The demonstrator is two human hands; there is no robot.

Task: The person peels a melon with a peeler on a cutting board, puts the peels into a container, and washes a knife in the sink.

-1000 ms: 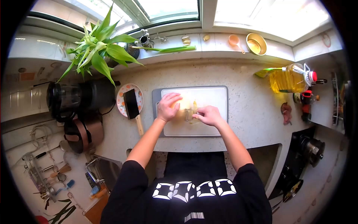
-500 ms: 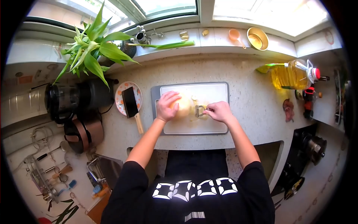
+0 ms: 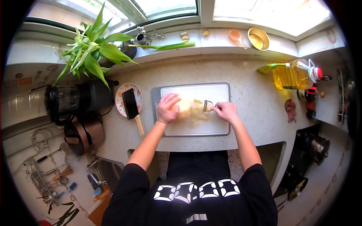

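My left hand [image 3: 168,108] is wrapped round the left side of a pale, round vegetable or fruit [image 3: 184,107], whose exact kind I cannot tell. It rests on a white cutting board [image 3: 215,126] with a grey border. In my right hand [image 3: 226,112] is a metal peeler [image 3: 207,106], gripped by its handle. The peeler's head is just right of the round piece and apart from it. Thin pale peelings [image 3: 200,114] lie on the board between the two hands.
Left of the board, a cleaver [image 3: 131,105] rests across a patterned plate [image 3: 140,94]. An oil bottle [image 3: 296,74] stands at the right, near a piece of meat [image 3: 290,110]. A plant [image 3: 96,51], scallion [image 3: 175,46] and gold bowl [image 3: 258,38] line the window side.
My right hand and the peeler have moved right, away from the round piece. More peelings show on the board. My left hand keeps its hold.
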